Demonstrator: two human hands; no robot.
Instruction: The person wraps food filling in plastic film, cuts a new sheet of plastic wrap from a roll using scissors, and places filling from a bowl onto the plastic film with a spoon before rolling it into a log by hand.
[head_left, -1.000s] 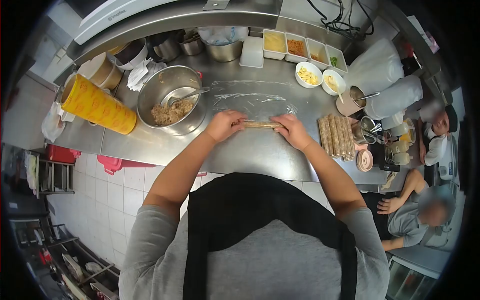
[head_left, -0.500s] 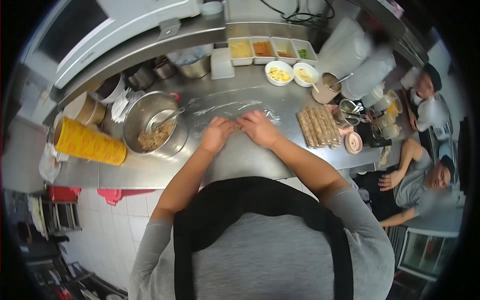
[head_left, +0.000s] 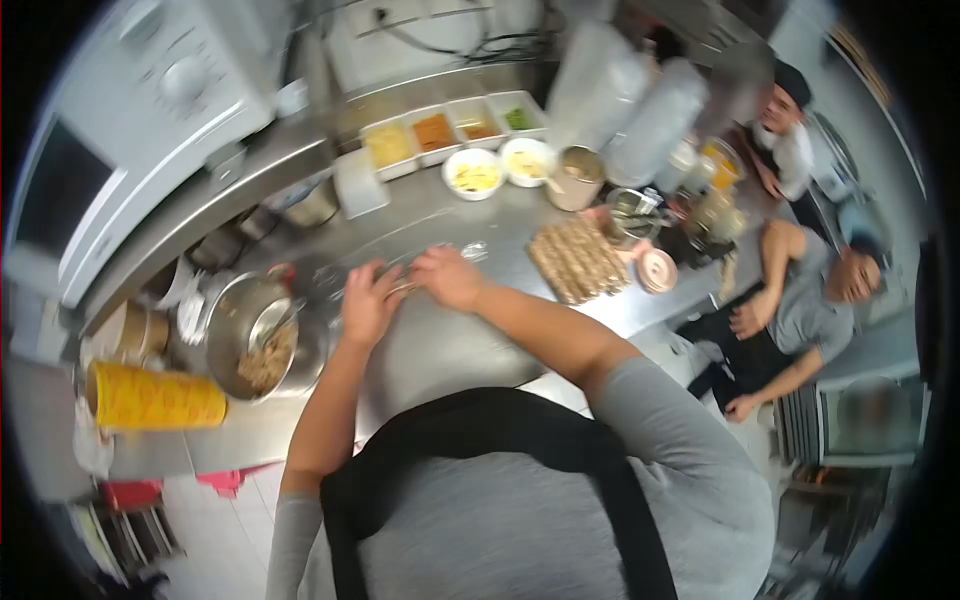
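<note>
My left hand (head_left: 369,303) and my right hand (head_left: 446,277) are side by side on the steel counter, both on a thin wrapped roll (head_left: 403,287) that shows only in the small gap between them. Clear plastic film (head_left: 473,252) lies on the metal just beyond my hands. To the left is a steel bowl (head_left: 225,335) with a minced filling (head_left: 265,365) and a spoon. Several finished rolls (head_left: 577,260) in clear wrap lie in a row to the right. The view is somewhat blurred.
White trays (head_left: 387,146) of toppings and two white bowls (head_left: 472,174) stand at the back. A yellow roll (head_left: 157,396) lies far left. Containers with utensils (head_left: 634,216) and a pink lid (head_left: 656,270) are on the right. Two people (head_left: 787,290) are beyond the counter's right end.
The view has turned, so the counter appears tilted. My hands have come closer together over the roll, which showed at greater length between them a second ago.
</note>
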